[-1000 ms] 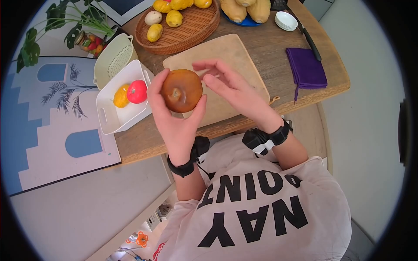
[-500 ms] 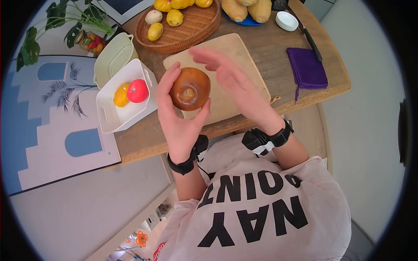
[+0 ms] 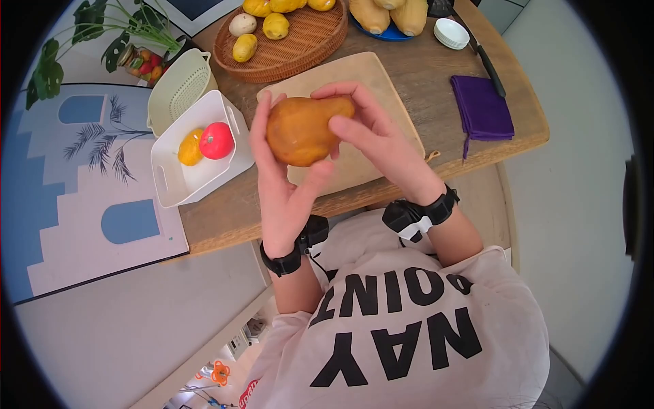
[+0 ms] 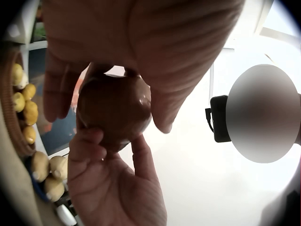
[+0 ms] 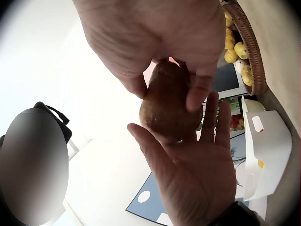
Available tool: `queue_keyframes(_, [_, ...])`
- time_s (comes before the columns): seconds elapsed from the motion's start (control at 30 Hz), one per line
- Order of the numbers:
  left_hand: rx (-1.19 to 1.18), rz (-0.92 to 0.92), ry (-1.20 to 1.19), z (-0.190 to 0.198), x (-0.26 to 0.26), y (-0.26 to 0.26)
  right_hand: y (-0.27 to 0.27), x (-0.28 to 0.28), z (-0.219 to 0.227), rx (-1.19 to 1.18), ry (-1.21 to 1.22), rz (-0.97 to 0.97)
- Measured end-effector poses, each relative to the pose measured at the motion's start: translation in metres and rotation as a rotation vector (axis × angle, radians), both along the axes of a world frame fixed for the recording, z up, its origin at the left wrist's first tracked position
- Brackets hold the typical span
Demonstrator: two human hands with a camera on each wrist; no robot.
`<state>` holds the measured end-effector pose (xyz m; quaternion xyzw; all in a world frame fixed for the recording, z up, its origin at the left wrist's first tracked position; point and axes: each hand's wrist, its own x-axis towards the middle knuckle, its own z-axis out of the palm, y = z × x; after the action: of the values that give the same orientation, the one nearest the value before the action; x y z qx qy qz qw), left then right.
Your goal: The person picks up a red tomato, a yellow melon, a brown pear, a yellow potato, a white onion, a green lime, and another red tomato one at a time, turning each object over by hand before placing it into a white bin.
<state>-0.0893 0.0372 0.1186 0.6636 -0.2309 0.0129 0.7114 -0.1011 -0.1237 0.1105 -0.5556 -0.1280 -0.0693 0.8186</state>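
Note:
A brown-orange squash (image 3: 300, 133), pear-shaped with a glossy skin, is held up over the beige cutting board (image 3: 371, 78). My right hand (image 3: 392, 146) pinches its narrow neck between thumb and fingers. Around the wide end is my left hand (image 3: 283, 198), palm up against it, fingers straight and thumb spread off the skin. In the right wrist view, the squash (image 5: 169, 103) hangs neck-up from the right fingers, and the left hand (image 5: 197, 169) lies beneath its round end.
A white basket (image 3: 204, 187) holds a yellow fruit and a red one. Behind stand a green colander (image 3: 180, 92), a wicker tray (image 3: 310, 44) of yellow fruits, and a blue plate (image 3: 385, 35) of pale squashes. Toward the right lie a black-handled knife (image 3: 489, 71), white bowls (image 3: 451, 34) and a purple cloth (image 3: 482, 105).
The squash has turned from end-on to sideways, neck now to the right. My right hand has come in from beside it and taken the neck; the left thumb has lifted off.

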Motion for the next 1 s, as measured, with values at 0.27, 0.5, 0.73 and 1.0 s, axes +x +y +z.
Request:
queue_keyframes(0.27, [-0.011,0.058,-0.101,-0.002,0.006,0.004,-0.004,0.003,-0.001,-0.142,0.020,0.018])
queue_keyframes(0.5, [0.081,0.038,-0.092,0.000,0.003,0.000,-0.002,0.004,-0.008,-0.058,0.073,0.034])
queue_keyframes(0.73, [-0.084,0.075,0.353,0.013,-0.002,0.001,-0.003,0.010,-0.019,-0.224,-0.155,-0.062])
queue_keyframes(1.0, [0.073,0.070,-0.213,-0.010,0.013,0.007,-0.004,0.006,-0.012,-0.036,0.044,0.069])
